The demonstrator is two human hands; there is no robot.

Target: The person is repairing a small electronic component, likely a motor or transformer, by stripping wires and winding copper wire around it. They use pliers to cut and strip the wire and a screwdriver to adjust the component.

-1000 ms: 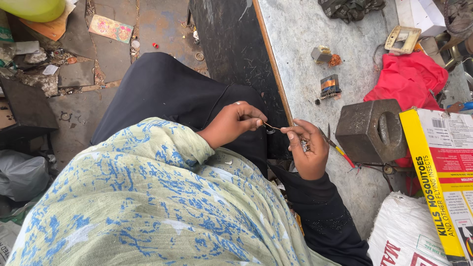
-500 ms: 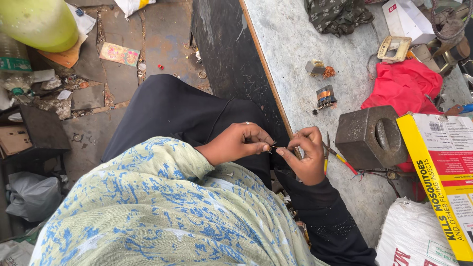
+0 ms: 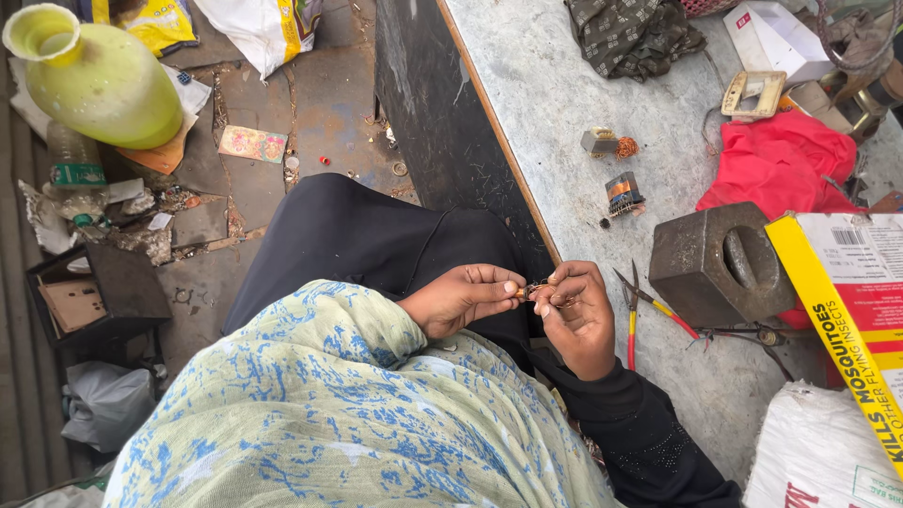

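Two hands meet at my lap edge: my left hand (image 3: 461, 299) and right hand (image 3: 578, 315) each pinch one end of a small coppery metal part (image 3: 534, 289), suspended between the fingertips just short of the table (image 3: 564, 141). Its long axis runs roughly left to right, hand to hand; neither hand is nearer. The part's shape is mostly hidden by fingers, too small to identify. Beyond the right hand lie red-and-yellow-handled pliers (image 3: 640, 306), then a grey metal block (image 3: 720, 263), farther off a small wound coil (image 3: 623, 193) and a red cloth (image 3: 781, 165).
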